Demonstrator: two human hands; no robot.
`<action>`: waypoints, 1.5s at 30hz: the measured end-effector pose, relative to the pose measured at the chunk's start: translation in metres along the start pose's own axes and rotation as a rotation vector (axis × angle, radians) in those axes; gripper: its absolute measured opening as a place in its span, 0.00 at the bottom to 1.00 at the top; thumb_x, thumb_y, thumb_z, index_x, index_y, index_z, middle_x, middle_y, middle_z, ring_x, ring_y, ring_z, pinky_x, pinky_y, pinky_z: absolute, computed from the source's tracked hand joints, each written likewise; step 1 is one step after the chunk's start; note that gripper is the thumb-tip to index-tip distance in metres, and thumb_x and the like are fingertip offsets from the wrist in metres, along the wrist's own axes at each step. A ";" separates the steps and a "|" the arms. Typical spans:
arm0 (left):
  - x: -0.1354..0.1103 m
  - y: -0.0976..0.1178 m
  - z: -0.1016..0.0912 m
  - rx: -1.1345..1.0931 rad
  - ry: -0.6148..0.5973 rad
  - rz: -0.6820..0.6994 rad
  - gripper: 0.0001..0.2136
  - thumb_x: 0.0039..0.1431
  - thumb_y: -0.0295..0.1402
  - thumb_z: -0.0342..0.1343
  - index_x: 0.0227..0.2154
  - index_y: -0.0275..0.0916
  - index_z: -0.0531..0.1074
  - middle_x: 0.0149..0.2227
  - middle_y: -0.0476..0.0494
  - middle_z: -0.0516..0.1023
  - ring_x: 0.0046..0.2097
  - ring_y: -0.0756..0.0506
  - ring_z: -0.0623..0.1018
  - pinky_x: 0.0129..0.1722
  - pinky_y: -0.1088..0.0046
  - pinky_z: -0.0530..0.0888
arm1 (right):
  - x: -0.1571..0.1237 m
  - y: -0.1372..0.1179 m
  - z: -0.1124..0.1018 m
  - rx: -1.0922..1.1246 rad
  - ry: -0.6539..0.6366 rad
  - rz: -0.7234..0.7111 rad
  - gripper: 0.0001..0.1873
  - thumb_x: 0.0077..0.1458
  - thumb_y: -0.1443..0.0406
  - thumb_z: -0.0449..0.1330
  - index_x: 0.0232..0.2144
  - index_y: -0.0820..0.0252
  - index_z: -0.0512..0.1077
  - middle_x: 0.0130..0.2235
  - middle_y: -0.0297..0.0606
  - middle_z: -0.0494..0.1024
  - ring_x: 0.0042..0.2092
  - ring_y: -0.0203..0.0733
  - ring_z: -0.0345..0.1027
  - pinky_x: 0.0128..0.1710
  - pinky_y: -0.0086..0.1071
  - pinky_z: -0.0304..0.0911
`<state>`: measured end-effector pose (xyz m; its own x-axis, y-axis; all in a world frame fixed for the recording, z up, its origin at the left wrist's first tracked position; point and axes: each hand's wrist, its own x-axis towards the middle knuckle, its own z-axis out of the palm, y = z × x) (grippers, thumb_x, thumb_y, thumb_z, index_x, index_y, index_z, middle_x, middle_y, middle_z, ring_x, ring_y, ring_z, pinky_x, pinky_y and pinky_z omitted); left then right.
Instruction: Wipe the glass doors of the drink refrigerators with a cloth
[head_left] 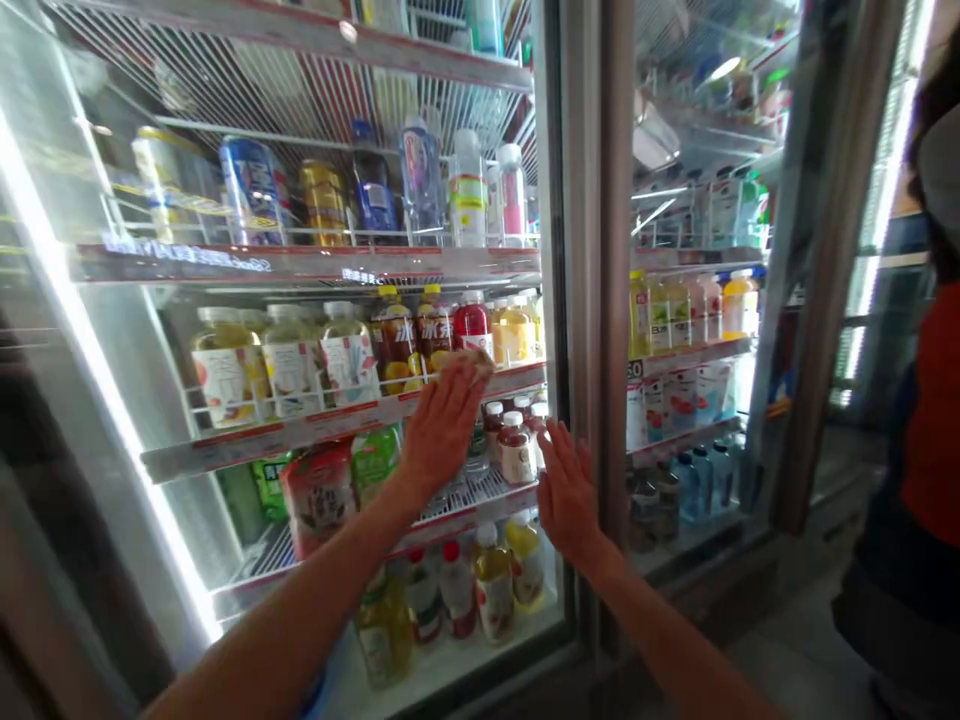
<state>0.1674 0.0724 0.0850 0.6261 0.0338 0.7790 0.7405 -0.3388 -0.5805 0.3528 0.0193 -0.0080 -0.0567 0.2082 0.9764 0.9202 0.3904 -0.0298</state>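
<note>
My left hand (444, 425) is raised in front of the glass door of a drinks fridge, its fingers stretched upward and pressed over a small pale cloth (480, 360). Only the edge of this cloth shows past the fingertips; the palm side is hidden. My right hand (568, 495) is flat with its fingers out, at the right edge of the glass beside the metal door frame (589, 300). I see nothing in it. Behind the hands stand small brown bottles with white caps (517, 448) and a red-drink bottle (472, 325).
Wire shelves behind the glass hold cans (251, 190), juice bottles (223, 365) and red packs (321, 495). Another glass-fronted section with bottles (701, 480) stands to the right. A person in an orange-red top (934, 420) is at the far right edge.
</note>
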 end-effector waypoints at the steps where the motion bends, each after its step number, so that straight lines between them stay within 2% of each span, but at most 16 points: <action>1: -0.005 -0.003 -0.002 -0.017 -0.025 0.089 0.28 0.59 0.27 0.46 0.62 0.35 0.49 0.64 0.41 0.54 0.67 0.42 0.45 0.64 0.61 0.51 | 0.001 -0.002 0.001 0.009 -0.008 -0.008 0.33 0.58 0.73 0.43 0.65 0.58 0.43 0.63 0.47 0.57 0.66 0.45 0.42 0.63 0.50 0.43; 3: -0.011 -0.012 -0.008 -0.034 -0.060 0.226 0.29 0.58 0.25 0.45 0.63 0.37 0.48 0.65 0.43 0.54 0.67 0.45 0.46 0.64 0.64 0.51 | 0.002 -0.007 0.004 0.027 -0.014 -0.019 0.33 0.58 0.73 0.43 0.65 0.58 0.43 0.63 0.47 0.57 0.66 0.46 0.42 0.62 0.50 0.45; 4: -0.013 -0.018 -0.011 -0.027 -0.054 0.217 0.29 0.58 0.25 0.45 0.63 0.38 0.47 0.65 0.44 0.54 0.67 0.45 0.47 0.64 0.64 0.50 | 0.003 -0.010 0.005 0.034 -0.010 -0.022 0.33 0.58 0.73 0.43 0.65 0.58 0.42 0.63 0.46 0.57 0.66 0.46 0.42 0.62 0.50 0.45; 8: -0.020 -0.040 -0.022 0.042 0.087 -0.181 0.30 0.59 0.29 0.47 0.63 0.36 0.45 0.65 0.38 0.50 0.67 0.42 0.46 0.64 0.59 0.51 | 0.006 -0.018 0.009 0.048 0.010 -0.039 0.35 0.57 0.74 0.43 0.65 0.57 0.41 0.64 0.45 0.56 0.66 0.45 0.42 0.63 0.50 0.44; 9: -0.024 -0.042 -0.024 0.043 0.100 -0.214 0.30 0.59 0.28 0.47 0.63 0.36 0.45 0.66 0.38 0.48 0.67 0.41 0.45 0.63 0.59 0.51 | 0.007 -0.021 0.010 0.052 0.010 -0.044 0.35 0.57 0.75 0.43 0.65 0.57 0.41 0.64 0.45 0.55 0.66 0.44 0.41 0.63 0.50 0.44; 14: -0.051 -0.042 -0.030 0.003 -0.044 0.070 0.30 0.59 0.25 0.45 0.63 0.40 0.45 0.65 0.45 0.51 0.67 0.46 0.46 0.64 0.64 0.50 | 0.020 -0.041 0.015 0.120 0.050 -0.120 0.36 0.56 0.76 0.44 0.65 0.58 0.42 0.66 0.42 0.49 0.67 0.44 0.38 0.64 0.50 0.41; 18: -0.065 -0.064 -0.042 0.062 0.108 -0.302 0.31 0.59 0.29 0.48 0.64 0.39 0.43 0.66 0.40 0.46 0.67 0.42 0.46 0.64 0.60 0.50 | 0.024 -0.054 0.021 0.163 0.077 -0.148 0.36 0.55 0.76 0.44 0.65 0.58 0.42 0.67 0.41 0.47 0.67 0.45 0.38 0.65 0.52 0.39; 19: -0.070 -0.068 -0.045 0.066 0.136 -0.333 0.32 0.59 0.29 0.48 0.64 0.38 0.42 0.66 0.39 0.45 0.67 0.42 0.46 0.64 0.59 0.51 | 0.023 -0.057 0.023 0.164 0.073 -0.144 0.36 0.55 0.76 0.44 0.65 0.57 0.42 0.67 0.41 0.48 0.67 0.45 0.39 0.64 0.53 0.40; 24: -0.100 -0.076 -0.054 0.028 -0.048 0.040 0.31 0.60 0.28 0.47 0.64 0.41 0.42 0.65 0.44 0.51 0.66 0.45 0.49 0.65 0.64 0.51 | 0.017 -0.070 0.037 0.201 0.004 -0.148 0.37 0.55 0.76 0.44 0.65 0.57 0.42 0.65 0.44 0.51 0.66 0.45 0.42 0.63 0.52 0.44; 28: -0.115 -0.086 -0.062 0.098 0.098 -0.268 0.32 0.60 0.29 0.48 0.64 0.39 0.41 0.66 0.39 0.46 0.67 0.41 0.46 0.64 0.59 0.52 | 0.013 -0.081 0.045 0.218 -0.005 -0.155 0.36 0.55 0.76 0.45 0.65 0.56 0.43 0.65 0.43 0.52 0.66 0.45 0.42 0.63 0.52 0.44; 30: -0.122 -0.090 -0.065 0.094 0.087 -0.228 0.32 0.59 0.27 0.47 0.64 0.38 0.41 0.66 0.38 0.46 0.67 0.41 0.46 0.64 0.59 0.53 | 0.011 -0.087 0.049 0.214 -0.026 -0.161 0.36 0.55 0.76 0.45 0.65 0.56 0.42 0.65 0.43 0.52 0.66 0.45 0.42 0.63 0.52 0.44; 33: -0.133 -0.095 -0.069 0.065 -0.041 -0.033 0.30 0.59 0.26 0.46 0.64 0.40 0.44 0.65 0.42 0.52 0.66 0.43 0.49 0.64 0.62 0.52 | 0.009 -0.096 0.055 0.224 -0.037 -0.182 0.36 0.55 0.76 0.44 0.65 0.56 0.43 0.65 0.44 0.53 0.66 0.45 0.43 0.63 0.53 0.44; 38: -0.151 -0.101 -0.074 0.147 0.098 -0.337 0.32 0.59 0.28 0.47 0.64 0.38 0.42 0.66 0.37 0.45 0.66 0.39 0.46 0.63 0.57 0.55 | 0.007 -0.109 0.062 0.243 -0.048 -0.204 0.35 0.56 0.75 0.45 0.64 0.58 0.44 0.64 0.45 0.55 0.66 0.45 0.43 0.63 0.52 0.43; 42: -0.166 -0.102 -0.079 0.068 -0.048 -0.031 0.30 0.60 0.28 0.47 0.64 0.41 0.45 0.64 0.41 0.54 0.65 0.43 0.51 0.63 0.62 0.55 | 0.005 -0.115 0.063 0.246 -0.062 -0.199 0.34 0.56 0.75 0.44 0.64 0.57 0.45 0.64 0.45 0.56 0.66 0.44 0.43 0.64 0.52 0.41; 43: -0.168 -0.104 -0.081 0.063 -0.057 -0.017 0.30 0.60 0.28 0.47 0.64 0.41 0.45 0.63 0.41 0.56 0.65 0.44 0.52 0.63 0.63 0.55 | 0.005 -0.116 0.062 0.247 -0.064 -0.196 0.34 0.56 0.75 0.45 0.64 0.57 0.44 0.64 0.44 0.56 0.66 0.44 0.43 0.64 0.52 0.40; 45: -0.172 -0.109 -0.085 0.094 -0.001 -0.140 0.31 0.59 0.27 0.47 0.64 0.41 0.44 0.64 0.39 0.53 0.65 0.42 0.51 0.63 0.60 0.54 | 0.004 -0.117 0.062 0.245 -0.063 -0.193 0.35 0.56 0.75 0.45 0.64 0.57 0.44 0.64 0.44 0.56 0.66 0.44 0.44 0.64 0.52 0.39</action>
<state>-0.0421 0.0234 0.0343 0.5154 0.0750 0.8536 0.8401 -0.2408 -0.4861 0.2208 0.0299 -0.0143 -0.2525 0.1614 0.9540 0.7695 0.6312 0.0969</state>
